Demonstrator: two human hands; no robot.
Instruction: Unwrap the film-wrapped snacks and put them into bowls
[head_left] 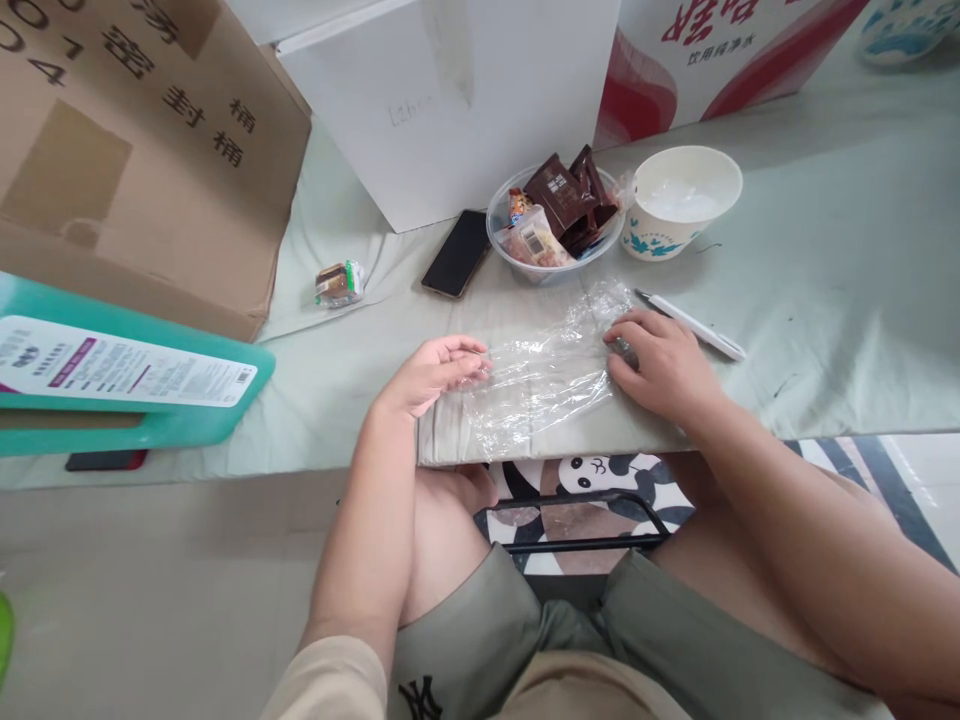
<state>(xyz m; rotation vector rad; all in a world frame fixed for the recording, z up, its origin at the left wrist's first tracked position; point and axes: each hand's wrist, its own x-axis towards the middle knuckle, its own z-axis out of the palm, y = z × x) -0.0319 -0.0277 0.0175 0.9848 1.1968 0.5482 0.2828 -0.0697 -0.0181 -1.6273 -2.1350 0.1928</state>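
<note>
A crinkled clear plastic bag (536, 375) lies spread on the cloth-covered table near its front edge. At its left end is my left hand (439, 375), fingers bent and closed on the edge of the plastic. My right hand (660, 362) is curled over the other end, with bunched plastic under its fingers. Just beyond the right hand lies a white pen (697, 328), partly covered by that hand. Behind the bag stands a clear bowl (517, 262) of packaged snacks, some in brown wrappers (559, 195).
A white paper tub (664, 230) stands right of the bowl, a phone (456, 253) left of it. Further left are a small wrapped snack (339, 284), a cardboard box (247, 240) and a teal jug (247, 380). White boxes (480, 110) line the back.
</note>
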